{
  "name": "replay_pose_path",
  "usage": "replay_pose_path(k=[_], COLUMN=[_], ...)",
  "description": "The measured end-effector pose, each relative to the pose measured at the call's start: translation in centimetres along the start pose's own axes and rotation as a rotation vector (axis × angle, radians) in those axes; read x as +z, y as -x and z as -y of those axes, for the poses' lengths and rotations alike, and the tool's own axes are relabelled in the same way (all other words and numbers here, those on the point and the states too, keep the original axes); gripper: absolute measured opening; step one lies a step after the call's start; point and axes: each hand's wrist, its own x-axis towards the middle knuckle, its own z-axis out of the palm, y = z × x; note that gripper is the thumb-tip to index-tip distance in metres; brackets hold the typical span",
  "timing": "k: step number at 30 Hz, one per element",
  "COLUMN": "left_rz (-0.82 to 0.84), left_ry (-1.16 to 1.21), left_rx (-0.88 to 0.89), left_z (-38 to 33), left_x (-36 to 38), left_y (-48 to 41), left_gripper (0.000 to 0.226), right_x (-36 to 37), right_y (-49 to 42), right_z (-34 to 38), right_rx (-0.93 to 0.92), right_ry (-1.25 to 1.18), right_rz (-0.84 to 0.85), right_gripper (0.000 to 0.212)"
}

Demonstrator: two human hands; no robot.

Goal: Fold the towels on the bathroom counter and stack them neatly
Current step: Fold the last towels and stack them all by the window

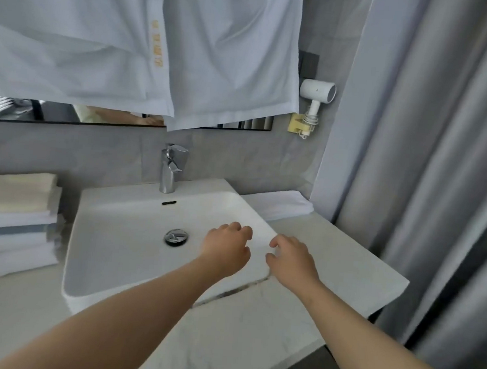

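Holds the left grip [226,249] out over the right side of the sink [116,250], fingers loosely curled, nothing in it. Has the right grip [291,259] just beside it, above the sink's right rim, likewise slack and bare; cannot tell whether either touches the rim. At the table's [332,257] left edge, a stack of folded towels [15,220]. At its far right corner, one folded white towel [281,205] against the wall. Above, a white cloth [159,48] hanging before the mirror [54,112]; tap [171,167] behind the sink.
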Motion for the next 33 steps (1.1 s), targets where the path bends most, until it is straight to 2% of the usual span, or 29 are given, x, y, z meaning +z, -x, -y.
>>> replay_pose_path(k=[10,17,25,33], left_rz=[0.074,0.081,0.081,0.109], left_ry=[-0.001,0.042,0.069,0.06], left_rx=[0.085,0.074,-0.009,-0.169], left_z=[-8.0,-11.1,-11.7,-9.4], left_x=[4.2,8.4,11.5,13.8], left_y=[-7.4,-15.9,-24.8,-29.5], left_gripper=[0.034,0.033,0.031,0.032], right_x=[-3.2,-3.2,-2.2,0.0], right_y=[-2.7,-9.7,-19.4,-27.0], right_z=[-10.3,-16.4,-21.6,-24.8], right_rx=[0.113,0.132,0.116,0.08], right_ry=[0.0,0.001,0.007,-0.045], right_rz=[0.017,0.046,0.13,0.216], right_gripper=[0.027,0.027,0.028,0.029])
